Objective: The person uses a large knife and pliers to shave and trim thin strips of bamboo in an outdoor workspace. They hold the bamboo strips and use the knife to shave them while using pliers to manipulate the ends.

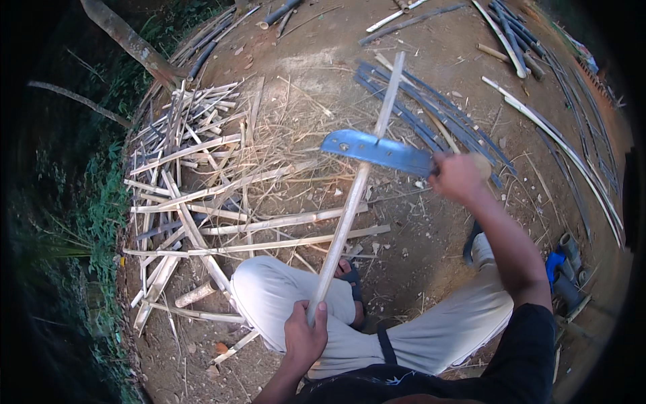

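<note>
A long, pale bamboo strip (350,207) slants up and away from my lap. My left hand (305,337) is closed around its near end, thumb on top, just above my left thigh. In my right hand (459,176) is the handle of a machete (380,151) with a broad, bluish blade. The blade lies across the strip's upper half, its tip pointing left. Most of the machete's handle is hidden by my fingers, with a round end (482,165) showing behind them. Whether the edge bites into the bamboo, I cannot tell.
Split bamboo pieces (182,195) lie heaped on the left. Beyond the blade rest several dark strips (431,108). Long poles (558,141) curve along the right, and bamboo tubes (569,259) with something blue stand nearby. Shavings (303,114) litter the dirt. Green plants (101,222) border the left.
</note>
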Action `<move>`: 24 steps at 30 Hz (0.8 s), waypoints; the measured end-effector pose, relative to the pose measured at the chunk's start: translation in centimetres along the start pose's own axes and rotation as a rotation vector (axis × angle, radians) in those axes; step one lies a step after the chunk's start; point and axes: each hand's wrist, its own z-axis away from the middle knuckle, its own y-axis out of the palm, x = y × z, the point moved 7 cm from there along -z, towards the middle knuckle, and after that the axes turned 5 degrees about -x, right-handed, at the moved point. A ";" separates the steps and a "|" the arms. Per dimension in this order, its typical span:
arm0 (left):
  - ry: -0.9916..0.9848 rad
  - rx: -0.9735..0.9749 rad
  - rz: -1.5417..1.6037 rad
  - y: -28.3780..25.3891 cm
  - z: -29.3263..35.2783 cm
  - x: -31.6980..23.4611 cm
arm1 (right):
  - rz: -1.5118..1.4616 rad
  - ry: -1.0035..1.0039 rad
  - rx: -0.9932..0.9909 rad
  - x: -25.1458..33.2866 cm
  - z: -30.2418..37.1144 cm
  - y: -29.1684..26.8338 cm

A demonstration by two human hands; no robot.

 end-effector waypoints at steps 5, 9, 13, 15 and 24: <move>-0.085 -0.005 0.031 -0.5 1.1 0.4 | -0.043 -0.215 -0.025 3.2 -0.2 0.0; -0.069 0.002 -0.029 -0.5 1.9 1.0 | -0.001 0.143 0.016 -3.4 -2.0 0.9; -0.111 -0.029 -0.030 -0.9 2.3 2.0 | 0.019 -0.181 0.058 1.1 -0.7 1.4; -0.114 -0.047 -0.057 -2.0 3.1 3.1 | 0.005 -0.116 0.047 -1.0 -2.1 1.5; -0.158 -0.083 0.035 -3.5 8.2 6.2 | -0.063 0.060 0.105 -2.2 -1.0 -0.2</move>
